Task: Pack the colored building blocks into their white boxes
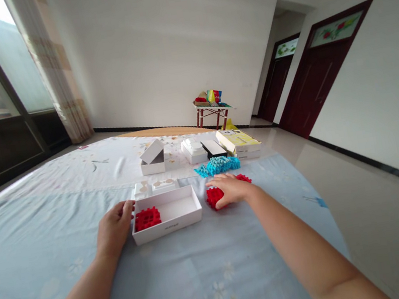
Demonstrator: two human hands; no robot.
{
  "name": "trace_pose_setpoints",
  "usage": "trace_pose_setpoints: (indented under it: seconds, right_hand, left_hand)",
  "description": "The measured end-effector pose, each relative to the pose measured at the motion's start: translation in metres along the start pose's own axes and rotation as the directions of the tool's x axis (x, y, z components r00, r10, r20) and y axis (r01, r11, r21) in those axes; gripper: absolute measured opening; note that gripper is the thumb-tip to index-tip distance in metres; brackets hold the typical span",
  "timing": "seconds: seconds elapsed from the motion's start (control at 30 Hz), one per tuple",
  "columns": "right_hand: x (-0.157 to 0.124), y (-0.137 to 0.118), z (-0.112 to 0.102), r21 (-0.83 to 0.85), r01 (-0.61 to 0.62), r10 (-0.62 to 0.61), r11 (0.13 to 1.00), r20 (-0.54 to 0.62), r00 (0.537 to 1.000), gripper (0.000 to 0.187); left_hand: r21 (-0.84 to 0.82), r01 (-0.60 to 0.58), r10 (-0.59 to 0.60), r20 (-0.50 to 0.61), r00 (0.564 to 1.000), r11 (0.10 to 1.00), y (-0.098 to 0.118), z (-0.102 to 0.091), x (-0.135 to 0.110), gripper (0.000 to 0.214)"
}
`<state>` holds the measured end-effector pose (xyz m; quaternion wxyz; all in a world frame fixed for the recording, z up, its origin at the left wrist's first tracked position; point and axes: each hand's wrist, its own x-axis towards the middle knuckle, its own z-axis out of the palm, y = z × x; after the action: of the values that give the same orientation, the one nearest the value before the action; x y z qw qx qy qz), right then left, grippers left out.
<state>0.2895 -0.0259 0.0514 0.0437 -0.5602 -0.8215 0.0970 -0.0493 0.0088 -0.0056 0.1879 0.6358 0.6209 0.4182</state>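
Pale blue tablecloth (191, 283) lies nearest me. Red blocks (214, 198) sit directly under my right hand (231, 188), the nearer one, showing between thumb and spread fingers and again past the knuckles; their long axis seems to run crosswise. Leftward of those fingertips is the white box (184, 219), its far end at my left hand's (115, 227) curled fingers. Whether either hand grips, I can't tell.

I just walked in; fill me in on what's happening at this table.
A person's left hand is at the left end of an open white box, which has red pieces in its left part. The right hand is over a red pile on the cloth to the box's right; whether it grips is unclear. Blue pieces lie farther back.
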Motion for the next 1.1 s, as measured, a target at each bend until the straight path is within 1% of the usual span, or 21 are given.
trace_pose_setpoints:
  seconds: [0.1,0.2,0.33,0.47,0.57,0.63,0.7,0.8,0.87,0.93,1.0,1.07,1.1]
  right_hand:
    - [0.003,0.003,-0.002,-0.035,-0.002,0.004,0.999,0.034,0.999,0.067]
    - [0.003,0.006,-0.003,-0.053,0.011,-0.009,0.999,0.048,0.999,0.066]
    - [0.002,0.006,-0.004,-0.069,0.015,-0.011,0.998,0.058,0.998,0.072]
    - [0.003,0.001,-0.003,-0.09,0.027,-0.018,0.996,0.105,0.994,0.079]
    - [0.004,-0.003,0.0,-0.127,0.033,-0.017,0.991,0.123,0.992,0.072]
    - [0.005,-0.005,0.001,-0.146,0.043,-0.028,0.988,0.107,0.994,0.063]
    - [0.005,-0.005,0.002,-0.154,0.049,-0.037,0.987,0.082,0.996,0.06]
    - [0.003,-0.006,-0.002,-0.134,0.048,-0.042,0.99,0.046,0.998,0.063]
    - [0.002,-0.011,-0.008,-0.09,0.051,-0.051,0.995,-0.005,0.999,0.065]
    - [0.001,-0.022,-0.016,-0.017,0.079,-0.08,0.997,-0.085,0.993,0.066]
    - [0.003,-0.039,-0.023,0.073,0.147,-0.134,0.986,-0.16,0.978,0.069]
    - [0.01,-0.059,-0.026,0.153,0.234,-0.203,0.96,-0.194,0.96,0.07]
    - [0.015,-0.068,-0.026,0.183,0.27,-0.235,0.945,-0.191,0.953,0.071]
  left_hand:
    - [-0.015,0.011,-0.011,0.004,1.0,1.0,0.001,-0.001,0.0,0.038]
    - [-0.023,0.021,-0.021,0.005,1.0,1.0,0.001,-0.001,-0.001,0.037]
    - [-0.017,0.002,-0.002,-0.005,1.0,1.0,-0.001,0.0,0.001,0.037]
    - [-0.011,-0.001,0.001,-0.006,1.0,1.0,-0.003,0.001,0.001,0.037]
    - [-0.019,0.008,-0.008,0.001,1.0,1.0,-0.003,0.001,0.001,0.037]
    - [-0.022,0.019,-0.019,0.008,1.0,1.0,-0.003,0.001,0.001,0.037]
    - [-0.021,0.028,-0.028,0.013,1.0,0.999,-0.002,0.001,0.001,0.037]
    - [-0.028,0.032,-0.031,0.009,0.999,0.999,0.0,0.0,0.0,0.037]
    - [-0.035,0.031,-0.031,0.003,1.0,0.999,0.001,0.0,-0.001,0.038]
    - [-0.035,0.028,-0.028,0.001,1.0,0.999,0.002,0.0,-0.002,0.037]
    - [-0.033,0.024,-0.024,0.0,1.0,0.999,0.003,0.0,-0.002,0.036]
    - [-0.041,0.02,-0.02,-0.001,1.0,0.999,0.003,0.0,-0.003,0.036]
    - [-0.048,0.02,-0.02,0.0,1.0,0.999,0.004,0.0,-0.003,0.036]
